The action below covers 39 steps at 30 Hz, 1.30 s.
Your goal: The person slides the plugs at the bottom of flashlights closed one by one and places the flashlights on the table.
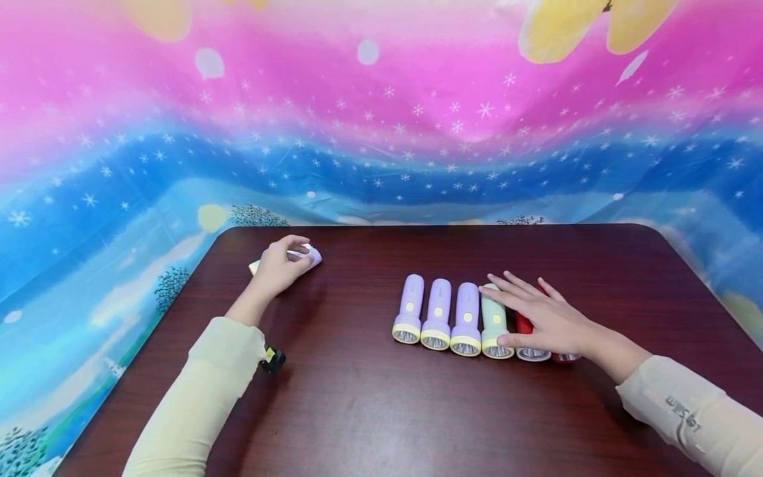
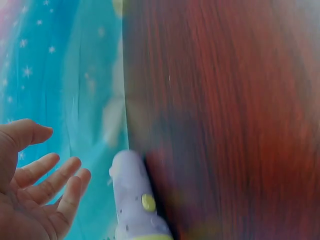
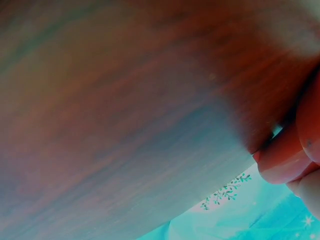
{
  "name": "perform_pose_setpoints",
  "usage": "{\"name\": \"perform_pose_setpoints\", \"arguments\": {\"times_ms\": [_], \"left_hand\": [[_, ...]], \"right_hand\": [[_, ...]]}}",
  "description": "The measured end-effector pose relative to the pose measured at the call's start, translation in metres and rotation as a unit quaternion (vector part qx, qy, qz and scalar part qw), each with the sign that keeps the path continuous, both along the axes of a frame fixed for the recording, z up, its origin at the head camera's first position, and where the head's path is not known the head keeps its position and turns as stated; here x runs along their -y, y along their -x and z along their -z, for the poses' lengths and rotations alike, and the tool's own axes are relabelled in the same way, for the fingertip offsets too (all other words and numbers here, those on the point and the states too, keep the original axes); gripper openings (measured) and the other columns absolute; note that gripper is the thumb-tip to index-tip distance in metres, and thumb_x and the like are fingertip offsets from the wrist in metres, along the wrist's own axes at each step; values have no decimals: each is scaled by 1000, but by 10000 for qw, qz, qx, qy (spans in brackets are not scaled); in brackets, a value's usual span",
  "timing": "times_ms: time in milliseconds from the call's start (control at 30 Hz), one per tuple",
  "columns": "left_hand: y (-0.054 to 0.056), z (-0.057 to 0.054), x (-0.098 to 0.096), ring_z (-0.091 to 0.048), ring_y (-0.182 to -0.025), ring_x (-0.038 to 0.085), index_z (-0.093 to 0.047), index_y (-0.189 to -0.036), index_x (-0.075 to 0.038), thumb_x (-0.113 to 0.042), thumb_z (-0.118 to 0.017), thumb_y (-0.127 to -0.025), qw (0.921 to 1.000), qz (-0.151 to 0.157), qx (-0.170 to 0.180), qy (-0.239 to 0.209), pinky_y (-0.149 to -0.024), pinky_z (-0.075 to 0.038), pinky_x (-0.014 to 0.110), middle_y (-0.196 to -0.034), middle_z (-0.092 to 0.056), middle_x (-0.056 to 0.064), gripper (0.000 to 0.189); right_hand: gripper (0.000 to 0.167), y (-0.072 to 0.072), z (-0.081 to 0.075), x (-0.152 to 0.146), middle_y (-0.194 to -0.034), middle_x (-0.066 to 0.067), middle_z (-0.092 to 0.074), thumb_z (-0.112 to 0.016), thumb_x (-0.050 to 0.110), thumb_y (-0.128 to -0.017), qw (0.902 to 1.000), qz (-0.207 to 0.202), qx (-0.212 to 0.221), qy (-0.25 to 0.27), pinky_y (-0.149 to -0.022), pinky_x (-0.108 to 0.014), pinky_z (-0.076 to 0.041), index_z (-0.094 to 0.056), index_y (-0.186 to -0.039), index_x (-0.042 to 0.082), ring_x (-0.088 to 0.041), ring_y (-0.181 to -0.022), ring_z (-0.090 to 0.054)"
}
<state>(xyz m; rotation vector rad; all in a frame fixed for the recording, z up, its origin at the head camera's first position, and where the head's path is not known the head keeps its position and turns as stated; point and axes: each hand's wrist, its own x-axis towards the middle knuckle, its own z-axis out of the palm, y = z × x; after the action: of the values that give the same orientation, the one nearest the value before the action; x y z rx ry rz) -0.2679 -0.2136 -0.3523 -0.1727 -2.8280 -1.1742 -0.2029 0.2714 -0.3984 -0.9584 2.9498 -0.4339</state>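
Note:
At the far left of the table, my left hand (image 1: 277,266) hovers around a purple flashlight (image 1: 315,256) that lies tilted. In the left wrist view its loosely bent fingers stand apart from that flashlight. My right hand (image 1: 551,320) spreads its fingers over the right end of a row of flashlights. Under or beside it are a green flashlight (image 1: 493,323), a red flashlight (image 1: 524,324) and a second red one (image 1: 566,358), mostly hidden. The right wrist view catches red flashlight bodies (image 3: 281,162) at its right edge. Three purple flashlights (image 1: 438,305) make up the row's left part.
The dark wood-grain table (image 1: 369,411) ends at a far edge before a pink and blue printed cloth (image 1: 381,159). A small black device (image 1: 273,358) sits at the left sleeve's cuff.

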Motion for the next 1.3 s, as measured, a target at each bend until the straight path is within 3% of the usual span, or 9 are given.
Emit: {"name": "perform_pose_setpoints", "arguments": {"times_ms": [300,633,1300], "left_hand": [[8,1,15,-64,-115,40,-53,-137,-1,-14,-59,-96,9997,-117,76,190,-97,-52,52,-127,-64,23,44],[17,13,29,-63,-116,41,-53,-137,2,-11,-59,-94,9993,-259,48,281,-95,-53,52,-126,-63,25,45],[21,25,23,-60,-118,40,-54,-135,4,-10,-65,-92,9958,-167,77,892,-102,-48,52,-127,-63,27,46]], "right_hand": [[85,-2,-2,0,-165,-5,-27,-67,63,-84,10000,-2,-14,12,-112,-74,-14,-33,-155,32,-33,-154,-15],[86,0,-2,0,-165,-4,-26,-68,63,-84,10000,23,45,1,-112,-74,-13,-32,-155,32,-34,-154,-14],[85,-2,-1,1,-164,-6,-28,-68,63,-83,10000,-20,-60,56,-111,-74,-14,-33,-155,32,-36,-153,-17]]}}
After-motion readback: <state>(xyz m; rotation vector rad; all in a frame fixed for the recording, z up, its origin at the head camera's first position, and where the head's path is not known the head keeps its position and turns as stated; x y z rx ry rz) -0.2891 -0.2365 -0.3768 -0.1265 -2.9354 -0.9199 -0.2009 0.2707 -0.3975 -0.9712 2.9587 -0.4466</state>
